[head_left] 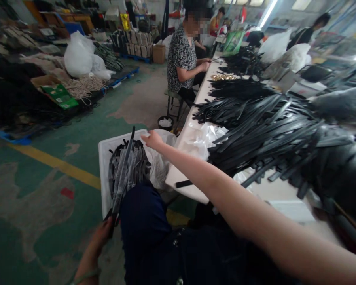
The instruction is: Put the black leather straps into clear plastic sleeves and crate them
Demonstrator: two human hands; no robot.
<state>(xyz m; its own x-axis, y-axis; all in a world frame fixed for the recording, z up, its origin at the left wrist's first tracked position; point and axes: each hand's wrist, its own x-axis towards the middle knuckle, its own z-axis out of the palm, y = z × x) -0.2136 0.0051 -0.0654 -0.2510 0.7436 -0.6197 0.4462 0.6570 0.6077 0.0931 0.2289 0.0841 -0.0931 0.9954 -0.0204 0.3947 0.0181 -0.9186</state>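
Left hand grips strap bundle's lower end, fingers around it.

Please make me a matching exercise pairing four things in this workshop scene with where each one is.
Things:
1. white plastic crate
2. heap of black flat straps
3. green cardboard box
4. right hand

Places:
A. on the long white table
B. on the floor beside the table
C. far left, by pale rope coils
D. reaching over the crate

Pairs: 1-B, 2-A, 3-C, 4-D
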